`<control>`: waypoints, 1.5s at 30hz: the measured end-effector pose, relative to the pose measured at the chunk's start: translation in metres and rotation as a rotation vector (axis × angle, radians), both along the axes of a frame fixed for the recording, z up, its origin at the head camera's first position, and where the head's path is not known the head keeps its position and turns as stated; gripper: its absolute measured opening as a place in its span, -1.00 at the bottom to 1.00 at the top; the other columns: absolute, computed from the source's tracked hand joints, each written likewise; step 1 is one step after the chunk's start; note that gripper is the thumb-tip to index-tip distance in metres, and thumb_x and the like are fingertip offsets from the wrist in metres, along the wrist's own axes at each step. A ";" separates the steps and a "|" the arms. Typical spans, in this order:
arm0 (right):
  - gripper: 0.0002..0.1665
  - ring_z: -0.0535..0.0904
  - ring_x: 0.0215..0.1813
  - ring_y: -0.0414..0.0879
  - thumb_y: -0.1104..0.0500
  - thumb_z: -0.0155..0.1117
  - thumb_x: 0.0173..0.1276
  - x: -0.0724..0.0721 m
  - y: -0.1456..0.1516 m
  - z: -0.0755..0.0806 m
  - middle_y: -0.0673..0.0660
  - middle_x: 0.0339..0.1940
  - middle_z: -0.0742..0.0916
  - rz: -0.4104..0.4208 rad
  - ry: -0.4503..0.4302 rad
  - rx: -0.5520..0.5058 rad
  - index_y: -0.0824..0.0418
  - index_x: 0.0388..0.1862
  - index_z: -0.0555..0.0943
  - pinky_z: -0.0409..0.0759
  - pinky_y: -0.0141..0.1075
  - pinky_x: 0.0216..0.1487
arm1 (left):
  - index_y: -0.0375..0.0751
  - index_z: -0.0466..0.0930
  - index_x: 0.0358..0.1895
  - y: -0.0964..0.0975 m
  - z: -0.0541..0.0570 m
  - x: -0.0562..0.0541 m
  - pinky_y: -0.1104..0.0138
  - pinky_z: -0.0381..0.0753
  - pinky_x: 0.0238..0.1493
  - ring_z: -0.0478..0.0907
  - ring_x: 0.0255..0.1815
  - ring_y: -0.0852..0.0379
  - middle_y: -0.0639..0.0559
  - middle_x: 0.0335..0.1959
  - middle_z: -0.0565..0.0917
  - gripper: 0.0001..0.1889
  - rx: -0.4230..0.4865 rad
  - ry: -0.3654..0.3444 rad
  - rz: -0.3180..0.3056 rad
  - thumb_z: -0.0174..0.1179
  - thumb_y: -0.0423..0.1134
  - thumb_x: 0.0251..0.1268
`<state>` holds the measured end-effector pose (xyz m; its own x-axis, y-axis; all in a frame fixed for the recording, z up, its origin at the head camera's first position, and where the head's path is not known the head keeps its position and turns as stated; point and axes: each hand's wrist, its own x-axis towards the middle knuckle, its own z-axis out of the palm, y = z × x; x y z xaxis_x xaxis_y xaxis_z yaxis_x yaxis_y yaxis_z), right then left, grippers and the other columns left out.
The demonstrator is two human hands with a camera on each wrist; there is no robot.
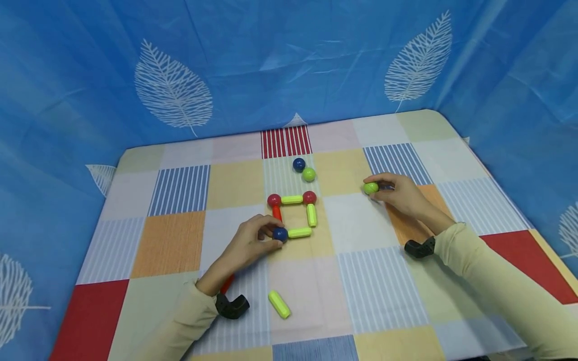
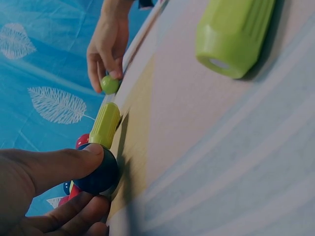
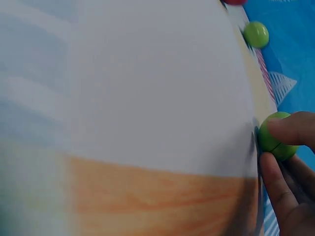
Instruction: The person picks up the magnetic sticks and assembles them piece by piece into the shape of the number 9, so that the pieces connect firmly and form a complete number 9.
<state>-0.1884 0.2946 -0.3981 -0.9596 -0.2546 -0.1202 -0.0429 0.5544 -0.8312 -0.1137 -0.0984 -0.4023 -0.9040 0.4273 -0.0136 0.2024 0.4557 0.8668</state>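
Note:
My left hand (image 1: 248,240) pinches a dark blue ball (image 1: 280,234) between thumb and fingers, at the near left corner of a square of rods and balls. A red rod (image 1: 277,213) runs from there to a red ball (image 1: 274,200); a yellow-green rod (image 1: 300,232) extends right from the blue ball. Another yellow-green rod (image 1: 292,199) joins the first red ball to a second red ball (image 1: 309,197), and a third rod (image 1: 312,215) comes down from that one. Off to the right, my right hand (image 1: 404,195) holds a green ball (image 3: 276,137) between thumb and fingertips, just over the cloth.
Behind the square, a blue ball (image 1: 299,165) and a green ball (image 1: 309,174) lie side by side. A loose yellow-green rod (image 1: 279,304) lies near the front. Something red (image 1: 227,284) shows partly under my left wrist. Blue curtains (image 1: 253,65) surround the patchwork-covered table (image 1: 302,276).

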 end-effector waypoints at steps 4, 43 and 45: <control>-0.54 0.54 0.20 0.11 0.36 0.33 0.31 0.020 -0.008 -0.006 0.29 0.22 0.57 0.027 0.011 -0.100 0.30 0.20 0.57 0.57 -0.47 -0.02 | -0.15 0.67 -0.02 -0.001 -0.001 -0.001 0.20 0.52 -0.15 0.57 -0.19 0.05 0.01 -0.23 0.59 -0.67 -0.002 -0.004 0.004 0.42 -0.36 0.11; -0.54 0.65 -0.13 -0.17 0.30 0.52 0.13 0.077 -0.105 -0.009 0.01 -0.05 0.68 0.164 0.157 -0.043 0.09 0.06 0.71 0.63 -0.28 -0.11 | -0.15 0.70 -0.02 -0.002 -0.003 -0.001 0.20 0.55 -0.14 0.58 -0.21 0.10 0.03 -0.24 0.61 -0.68 -0.025 0.002 0.023 0.43 -0.36 0.11; -0.53 0.65 -0.13 -0.17 0.30 0.52 0.13 0.077 -0.107 -0.009 0.01 -0.05 0.68 0.162 0.157 -0.046 0.09 0.06 0.71 0.63 -0.27 -0.11 | -0.14 0.70 -0.01 -0.002 -0.003 -0.001 0.21 0.55 -0.14 0.58 -0.21 0.11 0.03 -0.23 0.61 -0.68 -0.020 -0.001 0.022 0.42 -0.35 0.12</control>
<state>-0.1116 0.1878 -0.4074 -0.9118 -0.4084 0.0427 -0.2592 0.4917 -0.8313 -0.1151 -0.1008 -0.4052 -0.9131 0.4072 -0.0222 0.1918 0.4769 0.8578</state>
